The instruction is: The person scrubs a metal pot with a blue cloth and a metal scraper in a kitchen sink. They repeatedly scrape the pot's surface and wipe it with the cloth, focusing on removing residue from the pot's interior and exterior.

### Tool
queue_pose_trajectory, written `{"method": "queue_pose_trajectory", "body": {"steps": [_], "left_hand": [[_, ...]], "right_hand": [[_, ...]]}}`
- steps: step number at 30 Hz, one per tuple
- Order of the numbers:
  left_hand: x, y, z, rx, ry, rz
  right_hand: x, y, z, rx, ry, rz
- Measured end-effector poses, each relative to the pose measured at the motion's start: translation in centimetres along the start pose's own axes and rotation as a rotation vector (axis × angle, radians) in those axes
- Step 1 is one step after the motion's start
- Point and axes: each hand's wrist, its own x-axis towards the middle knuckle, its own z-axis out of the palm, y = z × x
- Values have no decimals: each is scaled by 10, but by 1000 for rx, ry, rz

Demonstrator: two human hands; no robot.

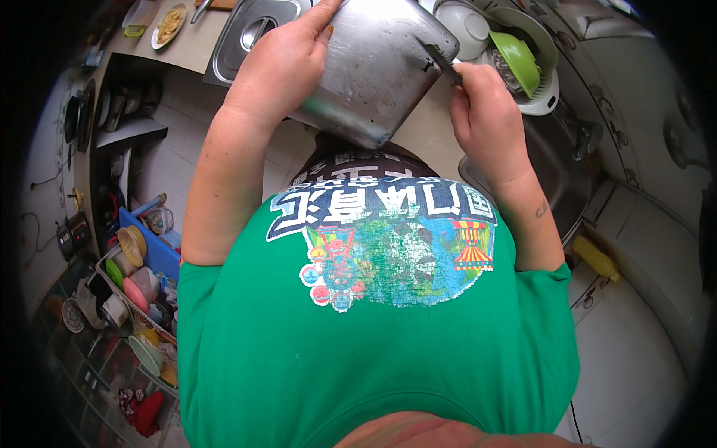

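A scuffed stainless-steel pan [381, 73] is tilted up over the counter's front edge, its outer side towards me. Its surface bears dark specks and a black patch near the right edge. My left hand [291, 61] grips the pan along its left side, the fingers partly hidden. In my right hand [487, 106] is a narrow, dark tool with a toothed edge, perhaps a serrated knife [443, 63]. The tip of that blade rests against or just over the pan beside the black patch. The handle is mostly covered by my fingers.
Left of the pan lies a steel lid [263, 33] with a recessed grip. Farther left stands a plate of pale sliced food [169, 25]. A white drainer [540, 101] with a green bowl [515, 61] stands right, behind a sink [566, 190]. A crowded basket [134, 313] is at lower left.
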Motion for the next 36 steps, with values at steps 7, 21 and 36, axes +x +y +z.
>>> {"method": "queue_pose_trajectory", "body": {"steps": [7, 21, 36], "left_hand": [[3, 3, -3, -14, -185, -39], [35, -9, 37, 202, -58, 774], [41, 17, 102, 347, -129, 981]], "right_hand": [[-23, -10, 4, -43, 31, 14], [-55, -22, 5, -230, 80, 290], [-83, -52, -2, -537, -141, 606]]}}
